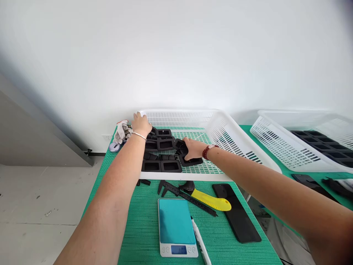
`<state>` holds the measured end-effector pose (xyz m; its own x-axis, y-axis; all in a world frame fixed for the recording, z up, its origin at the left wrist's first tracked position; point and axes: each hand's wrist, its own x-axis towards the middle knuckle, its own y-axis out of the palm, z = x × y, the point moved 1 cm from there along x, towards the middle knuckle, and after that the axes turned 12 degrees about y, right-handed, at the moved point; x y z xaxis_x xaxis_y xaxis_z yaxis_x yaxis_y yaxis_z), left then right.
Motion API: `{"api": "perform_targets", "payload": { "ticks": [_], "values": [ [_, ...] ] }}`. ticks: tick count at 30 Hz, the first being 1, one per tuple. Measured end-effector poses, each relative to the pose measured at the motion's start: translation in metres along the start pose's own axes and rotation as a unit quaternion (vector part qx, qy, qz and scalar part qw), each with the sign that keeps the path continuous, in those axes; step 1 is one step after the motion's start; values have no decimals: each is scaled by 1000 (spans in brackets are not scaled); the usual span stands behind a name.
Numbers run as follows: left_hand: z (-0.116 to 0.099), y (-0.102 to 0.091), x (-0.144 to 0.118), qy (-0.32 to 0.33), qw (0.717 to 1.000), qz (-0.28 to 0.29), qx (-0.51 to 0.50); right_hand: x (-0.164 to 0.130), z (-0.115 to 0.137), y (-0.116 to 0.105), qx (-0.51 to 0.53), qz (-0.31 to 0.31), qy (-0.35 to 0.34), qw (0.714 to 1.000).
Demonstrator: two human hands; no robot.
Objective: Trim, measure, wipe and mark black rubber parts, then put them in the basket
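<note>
Black frames (161,166) lie in the white basket (204,177) on the green surface (143,224) — light and slightly springy, I judge, best taken by their rims. My right grip (195,149) is part-spread against two of them; whether it clasps one, I cannot tell. My left grip (141,125) curls over the far-left frames — its hold hidden.

Left forearm (121,184) blocks most of white basket's (165,176) left rim. Can't tell if left hand (141,125) grips anything at its far-left corner. Right hand (194,148) partly covers black frames (196,162) toward basket's near edge. Scale (177,224) readout too small. Marker (200,241), worktop's (143,228) near edge cut off below; second basket (317,168) cut off right.
</note>
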<state>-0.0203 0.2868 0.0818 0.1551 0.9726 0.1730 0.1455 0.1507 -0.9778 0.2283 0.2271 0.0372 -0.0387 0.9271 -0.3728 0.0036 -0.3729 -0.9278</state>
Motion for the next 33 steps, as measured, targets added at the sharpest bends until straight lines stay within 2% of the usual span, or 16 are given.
{"api": "perform_targets", "payload": {
  "ticks": [5,8,13,17,19,22,24,26,29,33],
  "values": [
    [0,0,0,-1,1000,-7,-3,-1,1,-17,117,-28,-29,992],
    [3,2,-3,-2,1000,-16,-5,1,23,-35,195,-54,-74,977],
    [17,8,-8,-5,1000,-29,-7,1,63,-66,273,-46,-183,943],
    [24,9,-8,-13,999,-42,-22,1,58,-76,249,-73,-152,954],
    [23,8,-6,-19,998,-49,-31,1,50,-69,219,-52,-139,964],
    [17,5,-3,-22,997,-54,-44,2,46,-45,148,9,-150,978],
    [12,3,0,-21,997,-54,-51,4,51,-23,25,38,-164,985],
    [6,2,1,-21,997,-52,-56,5,58,-3,-50,49,-154,986],
    [0,1,2,-21,997,-49,-59,8,65,14,-53,19,-136,989],
    [-3,0,2,-18,997,-48,-60,12,67,13,4,-8,-135,991]
  ]
}}
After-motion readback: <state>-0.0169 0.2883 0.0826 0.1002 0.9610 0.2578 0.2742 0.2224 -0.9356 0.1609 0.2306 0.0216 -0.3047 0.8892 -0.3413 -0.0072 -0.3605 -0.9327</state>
